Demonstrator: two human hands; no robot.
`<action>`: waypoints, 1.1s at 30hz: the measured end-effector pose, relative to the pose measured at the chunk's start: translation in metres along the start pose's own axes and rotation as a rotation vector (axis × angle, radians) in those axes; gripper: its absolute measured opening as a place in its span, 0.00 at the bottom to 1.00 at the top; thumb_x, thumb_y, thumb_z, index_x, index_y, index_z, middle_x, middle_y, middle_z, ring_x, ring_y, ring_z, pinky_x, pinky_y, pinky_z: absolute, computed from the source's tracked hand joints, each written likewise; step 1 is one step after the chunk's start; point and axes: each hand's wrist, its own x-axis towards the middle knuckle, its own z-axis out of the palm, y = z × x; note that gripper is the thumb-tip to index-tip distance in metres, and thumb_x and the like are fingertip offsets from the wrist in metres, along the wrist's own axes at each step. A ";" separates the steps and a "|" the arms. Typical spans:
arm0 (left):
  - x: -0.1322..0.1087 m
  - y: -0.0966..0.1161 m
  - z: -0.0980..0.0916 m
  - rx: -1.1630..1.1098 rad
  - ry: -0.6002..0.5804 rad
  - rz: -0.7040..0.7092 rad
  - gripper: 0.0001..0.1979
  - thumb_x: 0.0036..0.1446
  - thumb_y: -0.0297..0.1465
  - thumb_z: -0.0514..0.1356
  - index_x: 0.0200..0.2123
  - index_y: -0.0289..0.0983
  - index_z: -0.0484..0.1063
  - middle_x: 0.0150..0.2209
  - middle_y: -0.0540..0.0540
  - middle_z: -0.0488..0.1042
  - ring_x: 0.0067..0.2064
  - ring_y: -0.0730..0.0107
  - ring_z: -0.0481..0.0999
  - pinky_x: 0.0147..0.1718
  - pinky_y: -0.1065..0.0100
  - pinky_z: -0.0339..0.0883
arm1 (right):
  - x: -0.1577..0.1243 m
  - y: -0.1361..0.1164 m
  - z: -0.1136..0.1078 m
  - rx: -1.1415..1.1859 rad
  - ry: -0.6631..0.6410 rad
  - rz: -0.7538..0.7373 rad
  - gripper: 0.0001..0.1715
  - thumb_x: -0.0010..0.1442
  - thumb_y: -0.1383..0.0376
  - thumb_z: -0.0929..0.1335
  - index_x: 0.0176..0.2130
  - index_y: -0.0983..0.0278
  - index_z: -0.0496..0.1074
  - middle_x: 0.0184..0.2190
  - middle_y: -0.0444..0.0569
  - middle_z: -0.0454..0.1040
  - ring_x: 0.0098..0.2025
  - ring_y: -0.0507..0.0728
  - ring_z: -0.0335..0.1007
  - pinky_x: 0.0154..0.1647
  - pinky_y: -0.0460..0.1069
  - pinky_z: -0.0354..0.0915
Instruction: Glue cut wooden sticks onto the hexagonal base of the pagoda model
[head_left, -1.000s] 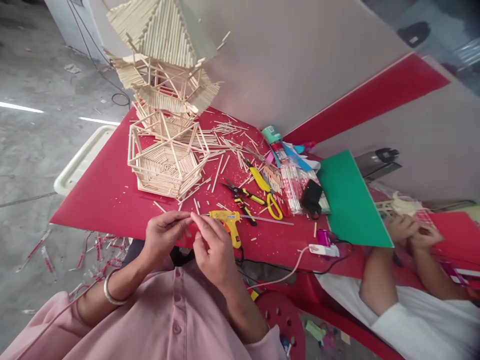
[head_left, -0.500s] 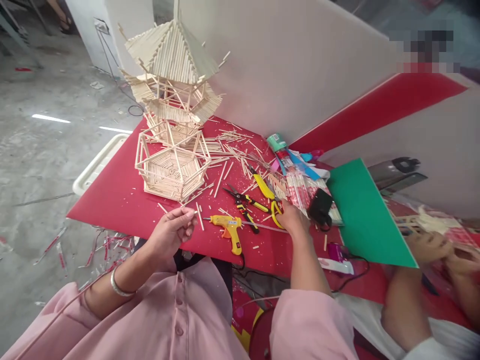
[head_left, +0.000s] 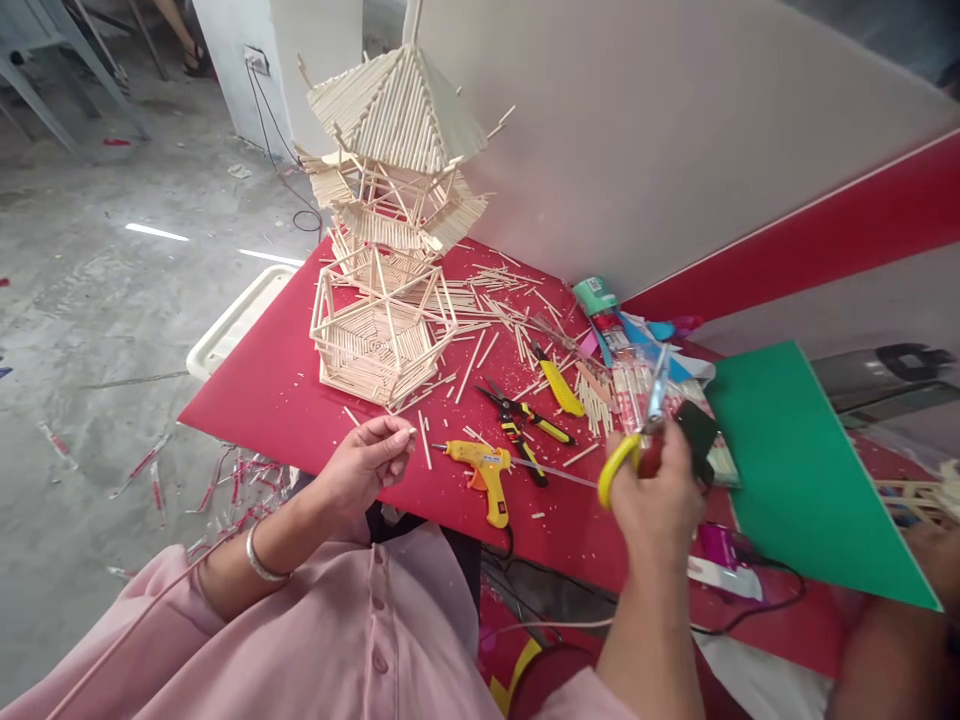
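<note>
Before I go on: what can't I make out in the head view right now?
- Stick in left hand: fingers cover most of it.
- Scissors in right hand: blades blurred, lower handle hidden by the palm.
- Green sheet: covers the table behind it.
- Co-worker's arm: cut off by the frame's edge.

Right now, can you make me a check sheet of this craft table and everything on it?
Surface: red table, sprinkled with stick offcuts.
Job's things: right hand holds yellow-handled scissors up off the table; left hand pinches a short stick.
Clutter: stick tower, hexagonal stick frame, yellow glue gun, pliers, yellow cutter, stick packets, green sheet.
Grippers: both hands closed on their items.
Cables: black cord along the table's near edge; another cable on the floor by the wall.
Surroundings: concrete floor with red wrappers, white partition, a co-worker's arm.
</note>
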 end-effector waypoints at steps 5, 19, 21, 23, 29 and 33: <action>0.003 -0.002 -0.007 -0.012 -0.015 0.059 0.15 0.42 0.33 0.76 0.30 0.35 0.75 0.23 0.52 0.70 0.20 0.82 0.63 0.17 0.78 0.52 | -0.094 -0.073 0.007 0.311 -0.258 -0.443 0.30 0.61 0.48 0.67 0.55 0.62 0.66 0.37 0.51 0.72 0.36 0.59 0.70 0.36 0.53 0.69; -0.008 0.012 -0.027 0.102 0.054 0.238 0.16 0.39 0.37 0.77 0.26 0.34 0.77 0.21 0.51 0.71 0.20 0.80 0.64 0.20 0.74 0.60 | -0.134 -0.141 0.028 0.359 -0.459 -0.524 0.23 0.65 0.53 0.65 0.55 0.62 0.66 0.42 0.55 0.74 0.42 0.61 0.74 0.38 0.52 0.69; -0.008 0.014 -0.029 0.146 0.056 0.243 0.17 0.39 0.38 0.77 0.25 0.33 0.77 0.22 0.50 0.71 0.21 0.79 0.64 0.20 0.73 0.61 | -0.136 -0.142 0.028 0.351 -0.477 -0.515 0.23 0.65 0.53 0.64 0.54 0.62 0.67 0.41 0.54 0.74 0.41 0.61 0.74 0.37 0.52 0.69; -0.009 0.014 -0.033 0.199 0.057 0.252 0.16 0.41 0.39 0.76 0.25 0.33 0.78 0.22 0.49 0.71 0.21 0.79 0.64 0.21 0.73 0.61 | -0.139 -0.142 0.030 0.350 -0.503 -0.505 0.23 0.65 0.54 0.63 0.55 0.63 0.67 0.39 0.53 0.74 0.39 0.60 0.74 0.36 0.51 0.68; -0.014 0.001 -0.042 0.276 0.106 0.243 0.14 0.42 0.38 0.75 0.26 0.34 0.80 0.22 0.48 0.73 0.23 0.77 0.67 0.23 0.73 0.62 | -0.158 -0.137 0.037 0.482 -0.616 -0.378 0.20 0.65 0.57 0.64 0.52 0.65 0.69 0.35 0.51 0.76 0.34 0.57 0.73 0.33 0.48 0.68; -0.018 -0.008 -0.035 0.249 0.146 0.223 0.15 0.40 0.39 0.76 0.26 0.34 0.80 0.23 0.48 0.73 0.24 0.77 0.67 0.25 0.73 0.63 | -0.166 -0.133 0.039 0.539 -0.609 -0.267 0.16 0.67 0.60 0.62 0.50 0.64 0.70 0.37 0.51 0.78 0.37 0.57 0.76 0.38 0.49 0.69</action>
